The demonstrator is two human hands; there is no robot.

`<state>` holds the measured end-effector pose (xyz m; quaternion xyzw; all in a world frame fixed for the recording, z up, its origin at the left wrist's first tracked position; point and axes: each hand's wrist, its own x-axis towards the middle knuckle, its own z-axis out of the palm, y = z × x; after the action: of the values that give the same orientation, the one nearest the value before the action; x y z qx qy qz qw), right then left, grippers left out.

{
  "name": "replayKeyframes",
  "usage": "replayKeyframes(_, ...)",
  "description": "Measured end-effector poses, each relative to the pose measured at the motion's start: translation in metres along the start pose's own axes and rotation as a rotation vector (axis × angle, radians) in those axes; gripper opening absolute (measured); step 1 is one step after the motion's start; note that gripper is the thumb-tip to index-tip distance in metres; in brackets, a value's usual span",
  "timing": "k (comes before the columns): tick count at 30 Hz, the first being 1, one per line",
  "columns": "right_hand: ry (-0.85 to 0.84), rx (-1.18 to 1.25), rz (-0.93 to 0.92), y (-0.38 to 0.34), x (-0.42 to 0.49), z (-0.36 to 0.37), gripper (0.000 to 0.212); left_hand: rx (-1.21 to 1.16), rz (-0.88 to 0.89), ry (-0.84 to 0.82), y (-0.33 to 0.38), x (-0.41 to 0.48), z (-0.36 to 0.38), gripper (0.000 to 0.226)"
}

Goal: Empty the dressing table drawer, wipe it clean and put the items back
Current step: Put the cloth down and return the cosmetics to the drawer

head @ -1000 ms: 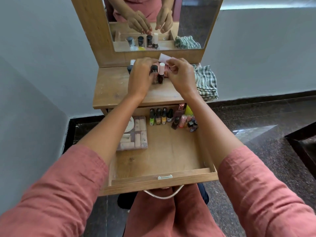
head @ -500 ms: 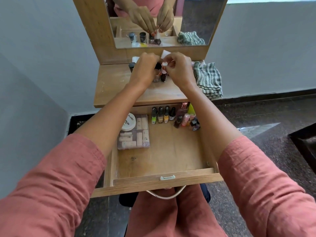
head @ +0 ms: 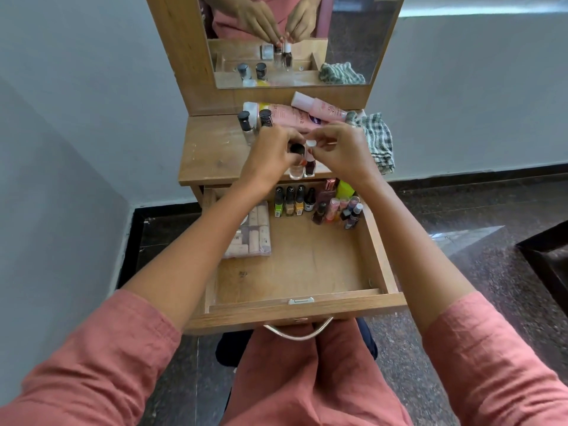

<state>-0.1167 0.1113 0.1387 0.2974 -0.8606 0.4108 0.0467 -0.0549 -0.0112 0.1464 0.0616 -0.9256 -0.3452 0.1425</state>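
Note:
The wooden drawer (head: 307, 310) stands pulled open below the dressing table top (head: 212, 152). At its back stand several nail polish bottles (head: 290, 200) and small cosmetics (head: 339, 207), with a makeup palette (head: 250, 232) at the left. Above the table's front edge my left hand (head: 270, 158) is shut on a clear bottle with a black cap (head: 296, 172). My right hand (head: 341, 149) is shut on a dark bottle with a white cap (head: 309, 167). Both bottles hang side by side just over the table edge.
Two black-capped bottles (head: 246, 126) and pink tubes (head: 316, 109) lie at the back of the table under the mirror (head: 292, 41). A checked cloth (head: 378, 139) sits at the right end. A metal handle (head: 298, 333) hangs under the drawer front, above my lap.
Both hands have drawn the two bottles from the back of the table top toward its front edge, over the drawer.

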Motion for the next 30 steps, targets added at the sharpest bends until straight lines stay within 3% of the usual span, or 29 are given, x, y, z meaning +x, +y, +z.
replayKeyframes(13, -0.225, -0.096, 0.054, 0.023, -0.048, 0.019, 0.025, -0.012, -0.124, -0.076, -0.022, -0.044, 0.05, 0.031)
replayKeyframes(21, -0.245, -0.26, 0.041, 0.053, -0.058, 0.038, 0.019, 0.028, -0.162, -0.088, -0.041, -0.052, 0.083, 0.034)
replayKeyframes(30, -0.269, -0.35, 0.092, 0.063, -0.062, 0.043, 0.026, 0.018, -0.168, -0.086, -0.056, -0.053, 0.098, 0.033)
